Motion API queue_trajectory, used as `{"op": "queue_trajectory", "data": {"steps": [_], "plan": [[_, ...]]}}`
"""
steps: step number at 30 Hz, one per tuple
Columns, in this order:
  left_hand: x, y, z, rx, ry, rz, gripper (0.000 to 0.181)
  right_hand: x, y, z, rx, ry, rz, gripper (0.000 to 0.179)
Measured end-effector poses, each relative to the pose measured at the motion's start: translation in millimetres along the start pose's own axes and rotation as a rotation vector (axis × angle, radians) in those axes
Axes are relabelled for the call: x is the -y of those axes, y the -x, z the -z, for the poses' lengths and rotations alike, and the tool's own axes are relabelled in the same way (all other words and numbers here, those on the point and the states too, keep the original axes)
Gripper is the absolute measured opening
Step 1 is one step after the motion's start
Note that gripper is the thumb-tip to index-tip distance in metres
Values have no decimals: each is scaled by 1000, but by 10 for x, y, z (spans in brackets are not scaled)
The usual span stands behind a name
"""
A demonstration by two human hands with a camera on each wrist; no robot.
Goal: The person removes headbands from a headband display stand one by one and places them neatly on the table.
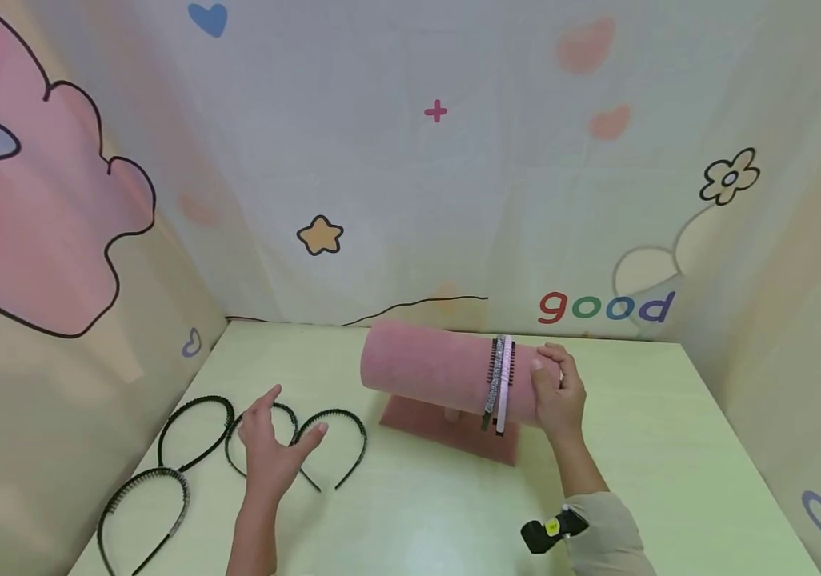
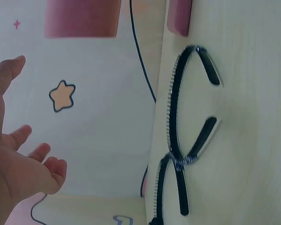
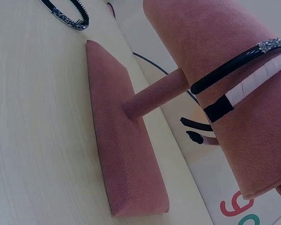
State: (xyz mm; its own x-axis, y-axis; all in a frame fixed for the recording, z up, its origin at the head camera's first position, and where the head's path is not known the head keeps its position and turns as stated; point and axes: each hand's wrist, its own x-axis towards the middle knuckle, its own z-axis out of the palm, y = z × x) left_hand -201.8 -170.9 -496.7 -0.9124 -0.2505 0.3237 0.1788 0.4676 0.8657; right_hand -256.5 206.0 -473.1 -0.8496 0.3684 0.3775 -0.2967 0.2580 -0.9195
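L hand [image 1: 268, 458] wide, empty | R hand [image 1: 562, 395] grips stand [image 1: 425, 364] end | hairbands [image 2: 175, 93]: likely light, springy (teeth [image 2: 169, 110] may snag), take by crown [image 1: 333, 412]

Right of centre on the desk [image 1: 410, 528] sits the base [image 1: 439, 430], and a post [image 3: 157, 96] carries the roll [image 1: 425, 364] above it. Now round the roll, towards its right end, two headbands [image 1: 506, 384] ride side by side — right fingers [image 1: 564, 357] at that very end! Over on the left, four loose headbands [image 1: 363, 440] lie across the desk, one nearest the front; left fingers [image 1: 261, 412] stand before the third. Behind it all, the backdrop [image 1: 396, 176].
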Motion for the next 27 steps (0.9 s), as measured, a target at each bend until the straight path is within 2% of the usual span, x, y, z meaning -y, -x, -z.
{"op": "queue_trajectory", "data": {"steps": [6,12,22,27], "plan": [[-135,-49,-132,55,28,-34,85,284,101,-14,-2,12,12,27],[-311,-107,-247,106,61,-79,85,339,115,-9,-5,31,-2,26],[-501,-141,-538,194,53,-223,82,286,104,-12,1,18,9,27],[-616,-161,-681,232,75,-264,83,4,-2,-8,-2,28,-11,27]]}}
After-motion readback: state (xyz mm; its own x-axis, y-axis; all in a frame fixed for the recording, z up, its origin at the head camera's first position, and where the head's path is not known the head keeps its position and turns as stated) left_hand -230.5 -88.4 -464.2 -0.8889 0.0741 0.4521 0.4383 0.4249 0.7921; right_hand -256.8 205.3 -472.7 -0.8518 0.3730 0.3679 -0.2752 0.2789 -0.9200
